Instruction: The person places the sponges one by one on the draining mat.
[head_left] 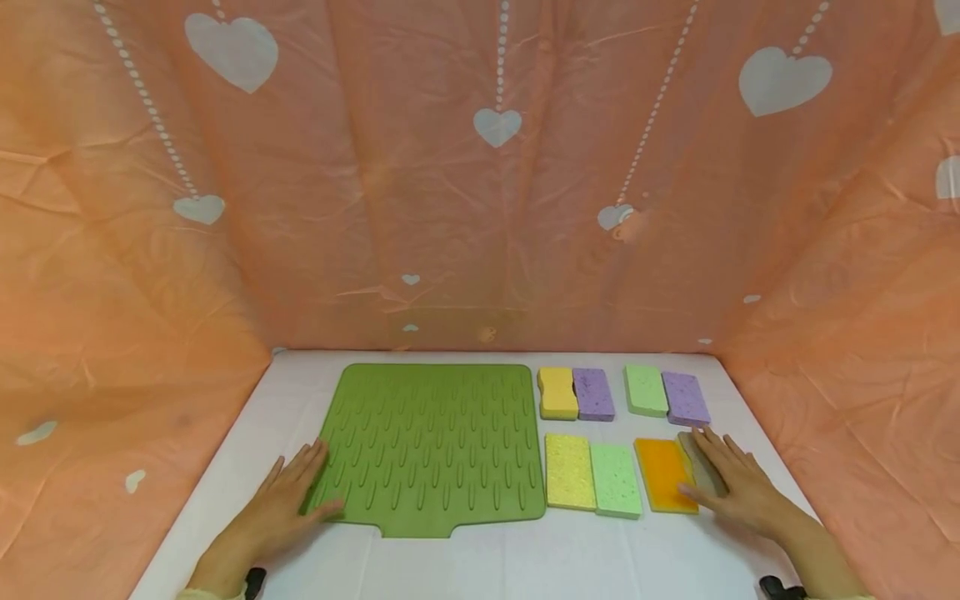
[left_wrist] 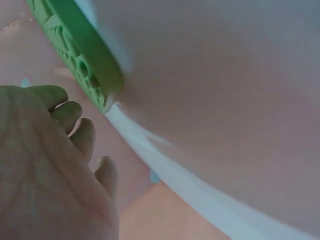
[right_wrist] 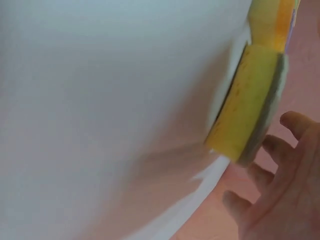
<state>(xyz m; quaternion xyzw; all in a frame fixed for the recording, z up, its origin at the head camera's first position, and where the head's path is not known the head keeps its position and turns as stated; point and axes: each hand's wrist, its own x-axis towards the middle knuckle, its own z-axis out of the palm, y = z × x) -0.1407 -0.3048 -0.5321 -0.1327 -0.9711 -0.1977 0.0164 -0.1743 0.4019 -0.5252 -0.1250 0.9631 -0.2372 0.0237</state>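
A green silicone mat (head_left: pixel 431 467) with raised ridges and a short tab on its near side lies flat on the white table. My left hand (head_left: pixel 279 507) is at its left edge, fingers spread and loosely extended, holding nothing. In the left wrist view the fingers (left_wrist: pixel 84 136) curve slightly beside the mat's thick edge (left_wrist: pixel 102 60). My right hand (head_left: pixel 742 493) hovers over a sponge with a grey top (head_left: pixel 703 473), its fingers spread. The right wrist view shows that sponge's yellow side (right_wrist: pixel 245 102), with the fingertips close by. An orange sponge (head_left: pixel 664 479) lies left of it.
Right of the mat, a yellow sponge (head_left: pixel 570 473) pairs with a green one (head_left: pixel 617 482). Behind them lie a notched yellow sponge (head_left: pixel 558 393), a purple one (head_left: pixel 594 395), another green one (head_left: pixel 646 390) and another purple one (head_left: pixel 686 398). An orange heart-patterned curtain (head_left: pixel 450 208) encloses the table's back and sides.
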